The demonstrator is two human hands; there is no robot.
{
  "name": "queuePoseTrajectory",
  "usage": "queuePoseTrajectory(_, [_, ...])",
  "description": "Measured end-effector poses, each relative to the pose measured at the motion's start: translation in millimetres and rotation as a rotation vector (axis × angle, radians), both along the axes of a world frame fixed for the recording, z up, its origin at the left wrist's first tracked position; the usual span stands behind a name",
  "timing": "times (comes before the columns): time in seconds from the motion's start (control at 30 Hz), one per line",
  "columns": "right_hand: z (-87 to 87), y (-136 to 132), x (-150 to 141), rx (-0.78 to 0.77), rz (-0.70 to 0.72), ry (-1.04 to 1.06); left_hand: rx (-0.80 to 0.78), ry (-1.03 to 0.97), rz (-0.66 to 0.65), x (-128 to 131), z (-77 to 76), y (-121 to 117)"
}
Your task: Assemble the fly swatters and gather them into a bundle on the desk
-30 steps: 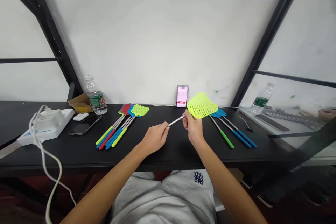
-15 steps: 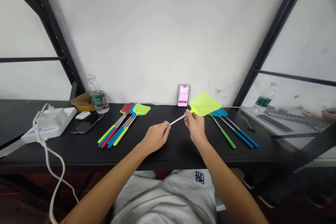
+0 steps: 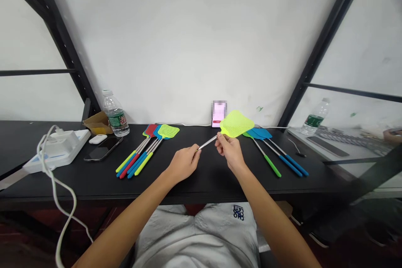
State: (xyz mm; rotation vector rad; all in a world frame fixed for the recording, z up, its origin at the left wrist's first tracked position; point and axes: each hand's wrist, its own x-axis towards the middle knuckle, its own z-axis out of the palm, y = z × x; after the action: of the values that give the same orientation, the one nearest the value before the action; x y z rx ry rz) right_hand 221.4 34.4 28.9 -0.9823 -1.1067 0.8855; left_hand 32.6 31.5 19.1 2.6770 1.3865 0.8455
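A yellow-green fly swatter (image 3: pixel 237 124) is held above the desk between both my hands. My left hand (image 3: pixel 184 163) is closed round its handle end, so the grip is hidden in the fist. Between the hands a stretch of silver shaft shows. My right hand (image 3: pixel 230 150) pinches the swatter at the neck, just below the perforated head. To the left several fly swatters (image 3: pixel 140 157) lie fanned together, with yellow, blue and red grips. On the right lie a green fly swatter (image 3: pixel 271 164) and two blue fly swatters (image 3: pixel 290 164).
A lit phone (image 3: pixel 219 114) leans against the wall. At the left stand a water bottle (image 3: pixel 117 115), a cardboard box (image 3: pixel 98 123), a dark phone (image 3: pixel 103 149), a white earbud case (image 3: pixel 98 139) and a power strip (image 3: pixel 58 150) with cables. Another bottle (image 3: pixel 315 118) is behind the right frame.
The swatter and both hands have shifted slightly left, the head turning a little flatter. More of the green swatter's head now shows. Both hands keep their hold.
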Motion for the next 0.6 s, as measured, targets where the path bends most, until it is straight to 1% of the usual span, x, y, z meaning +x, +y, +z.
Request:
queuePoseTrajectory(0.07, [2.7,1.4,11.6,-0.039,-0.003,-0.171,-0.031,-0.002,0.106,-6.8,7.2,3.7])
queuePoseTrajectory(0.17, [7.8,4.9,41.1,-0.117,-0.063,-0.581,-0.112,0.016,0.260,-26.0,21.7,12.7])
queuePoseTrajectory(0.23, [11.1,7.6,66.6,-0.160,-0.162,-0.833,-0.166,0.074,0.357,-43.7,30.8,20.2])
queuePoseTrajectory(0.3, [13.6,9.7,93.5,-0.220,-0.336,-1.040,-0.216,0.159,0.453,-63.1,37.0,27.6])
queuePoseTrajectory(0.33, [14.4,10.3,106.6,-0.273,-0.418,-1.100,-0.237,0.205,0.498,-72.5,38.7,31.1])
queuePoseTrajectory(0.4, [14.6,10.7,130.7,-0.405,-0.539,-1.165,-0.319,0.274,0.591,-89.0,39.9,36.9])
queuePoseTrajectory(0.43, [14.0,10.7,141.2,-0.487,-0.598,-1.181,-0.354,0.297,0.608,-95.3,39.5,39.2])
queuePoseTrajectory(0.47, [12.9,10.9,150.6,-0.567,-0.624,-1.195,-0.383,0.308,0.623,-100.1,38.6,41.0])
queuePoseTrajectory(0.53, [9.6,12.0,165.6,-0.697,-0.599,-1.219,-0.418,0.311,0.661,-105.0,36.0,43.7])
queuePoseTrajectory(0.6, [5.4,14.6,175.3,-0.787,-0.549,-1.230,-0.427,0.307,0.701,-104.8,32.7,45.4])
